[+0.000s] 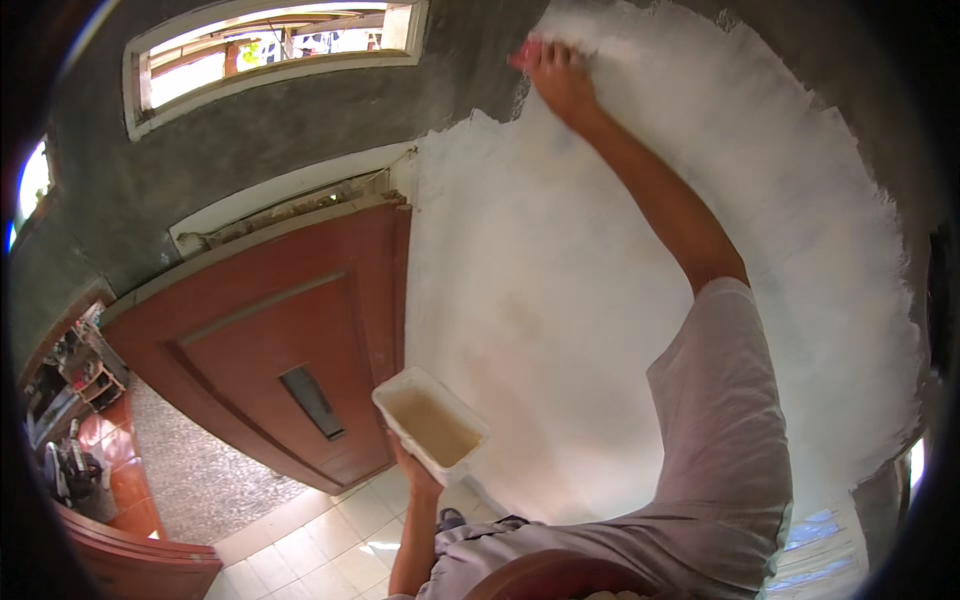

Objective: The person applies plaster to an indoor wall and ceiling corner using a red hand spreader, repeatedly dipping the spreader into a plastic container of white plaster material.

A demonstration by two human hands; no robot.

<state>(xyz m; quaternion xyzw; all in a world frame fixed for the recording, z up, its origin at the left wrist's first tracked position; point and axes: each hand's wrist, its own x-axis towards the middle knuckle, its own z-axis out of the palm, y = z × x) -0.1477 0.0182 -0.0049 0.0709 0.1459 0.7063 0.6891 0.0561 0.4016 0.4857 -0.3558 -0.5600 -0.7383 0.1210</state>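
Note:
My right arm reaches up to the wall, and the fingers of my right hand (pixel 562 82) are closed round a small red tool (pixel 524 54). Its kind is hard to make out, as my fingers cover most of it. It is at the wall, by the upper left border between the white coating (pixel 560 260) and the bare grey surface (pixel 480 75). Lower down, my left hand (pixel 412 466) grips a white rectangular plastic tub (pixel 462 472) from below and the side. Cream-coloured liquid (pixel 430 425) lies in the tub, which is tilted in the view.
A reddish-brown panelled door (pixel 250 350) stands left of the coated wall, close to the tub. Above it is a white-framed window opening (pixel 270 70). Pale floor tiles (pixel 320 545) lie below, with a pebbled strip (pixel 190 440) and cluttered items (pixel 75 465) beyond the doorway.

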